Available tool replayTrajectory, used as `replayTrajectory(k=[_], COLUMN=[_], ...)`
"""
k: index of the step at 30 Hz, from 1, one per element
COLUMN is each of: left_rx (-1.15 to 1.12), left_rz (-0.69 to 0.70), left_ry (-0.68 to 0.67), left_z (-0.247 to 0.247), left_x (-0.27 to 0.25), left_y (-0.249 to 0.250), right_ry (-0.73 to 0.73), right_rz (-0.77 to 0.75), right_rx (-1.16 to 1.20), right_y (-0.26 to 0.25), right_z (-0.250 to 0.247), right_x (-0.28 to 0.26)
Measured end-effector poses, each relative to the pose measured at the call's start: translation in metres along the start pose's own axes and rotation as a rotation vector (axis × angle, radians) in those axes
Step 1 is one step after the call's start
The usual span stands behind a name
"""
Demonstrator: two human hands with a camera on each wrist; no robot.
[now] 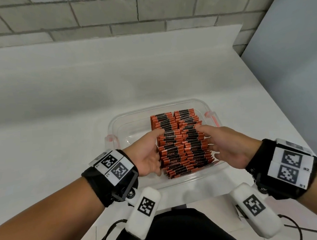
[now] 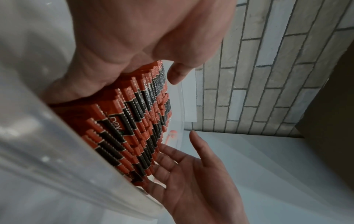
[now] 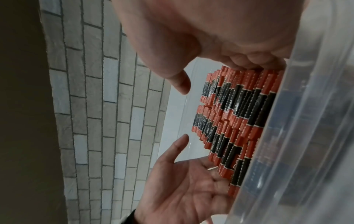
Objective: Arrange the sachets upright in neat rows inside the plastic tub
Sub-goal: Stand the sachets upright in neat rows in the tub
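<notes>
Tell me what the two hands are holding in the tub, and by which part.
The block of upright sachets: left hand presses flat against its left side, right hand against its right side, squeezing it between the palms. No single sachet is pinched.

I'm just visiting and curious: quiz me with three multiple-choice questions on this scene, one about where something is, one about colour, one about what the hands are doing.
1. Where do the sachets stand?
A. Loose on the table
B. Inside the clear plastic tub
C. On the floor

2. What colours are the sachets?
A. Orange-red and black
B. Blue and white
C. Plain green

3. What are the hands doing?
A. Both lie flat on the table
B. One lifts the tub
C. The left hand and right hand press the block from either side

Answers: 1 B, the tub's walls surround the block. 2 A, each top edge shows both colours. 3 C, the open palms flank the rows.
</notes>
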State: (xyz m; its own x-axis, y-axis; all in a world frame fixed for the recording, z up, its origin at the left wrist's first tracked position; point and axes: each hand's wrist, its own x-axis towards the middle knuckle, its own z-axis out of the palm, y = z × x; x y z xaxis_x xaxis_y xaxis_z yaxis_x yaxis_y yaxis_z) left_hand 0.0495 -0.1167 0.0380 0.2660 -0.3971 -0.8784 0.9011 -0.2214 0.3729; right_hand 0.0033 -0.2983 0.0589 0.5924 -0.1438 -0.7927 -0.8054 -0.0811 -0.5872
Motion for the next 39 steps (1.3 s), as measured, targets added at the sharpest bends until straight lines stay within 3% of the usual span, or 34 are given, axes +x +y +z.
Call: replayTrajectory(k=[8,21,39], left_rx=[0.000,-0.011,0.041], left_rz=[-0.027,0.043,0.098], left_ry=[-0.049,-0.090,0.034], left_z=[-0.006,-0.001,-0.001], left_x=[0.012,0.005,0.012], left_y=[-0.001,-0.004,-0.001], right_ry=[-0.042,-0.021,0.023], right_rz=[0.032,0.036,-0.032], right_rx=[-0.110,-0.099,0.015], right_y=[-0.006,-0.002,0.002], right_z=[0.000,0.004,0.002], right_x=[0.007,0.008,0.026])
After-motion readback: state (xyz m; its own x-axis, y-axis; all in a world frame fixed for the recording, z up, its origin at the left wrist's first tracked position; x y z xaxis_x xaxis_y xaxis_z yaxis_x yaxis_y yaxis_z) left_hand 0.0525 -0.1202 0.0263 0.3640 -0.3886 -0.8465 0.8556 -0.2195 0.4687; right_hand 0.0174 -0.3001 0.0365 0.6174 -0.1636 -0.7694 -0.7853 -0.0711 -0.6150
